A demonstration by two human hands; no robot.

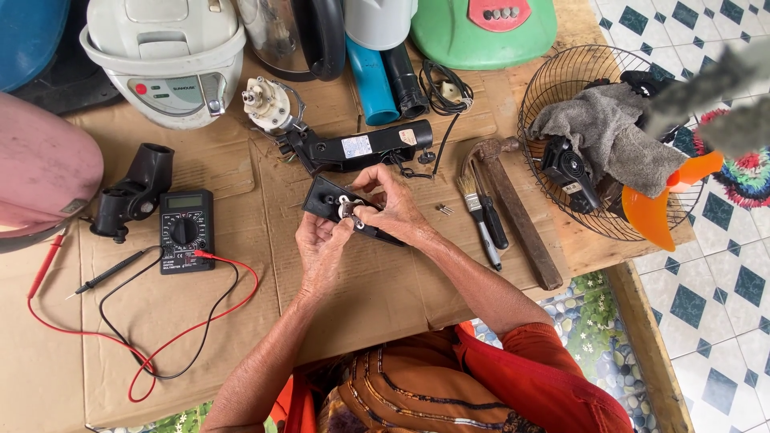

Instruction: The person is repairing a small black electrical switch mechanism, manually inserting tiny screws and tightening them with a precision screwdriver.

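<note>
A flat black plastic fan part (327, 197) with round holes lies tilted over the cardboard in the middle of the bench. My left hand (322, 245) grips its near edge from below. My right hand (391, 204) pinches a small pale round piece (350, 209) against the part's face. Just behind them lies a black fan neck housing (365, 147) with a white motor (269, 104) at its left end and a black cord trailing to the right.
A black multimeter (186, 230) with red and black leads sits left. A brush (476, 210), screwdriver (491, 215) and hammer (513, 210) lie right, beside two small screws (444, 210). A wire fan guard (601, 136) holds a grey cloth and an orange blade. Appliances line the back edge.
</note>
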